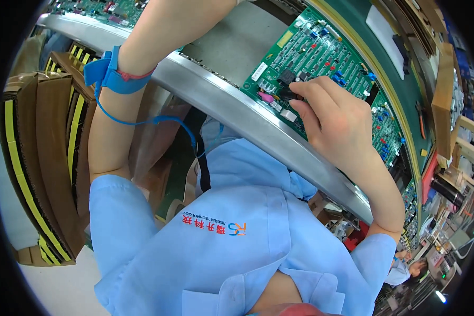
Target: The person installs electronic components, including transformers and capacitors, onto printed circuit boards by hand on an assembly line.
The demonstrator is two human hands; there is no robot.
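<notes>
My right hand (338, 117) reaches over a green circuit board (300, 52), thumb and forefinger pinched on a small dark component (288, 94) near the board's front edge. Its exact kind is hard to make out. Right beside it are a black square part (286, 77), a pink part (266, 97) and a white connector (288, 115). My left forearm (176, 26) runs up past the top edge, so the left hand is out of sight. Around that arm sits a blue strap (120, 73) with a coiled blue cord (163, 120).
A metal rail (221, 102) edges the line in front of me. More green boards (387, 131) continue at the right. Cardboard dividers with yellow tape (42, 158) stand at the left. Pliers with orange handles (421, 120) lie on the green surface beyond. Another person (400, 272) is at far lower right.
</notes>
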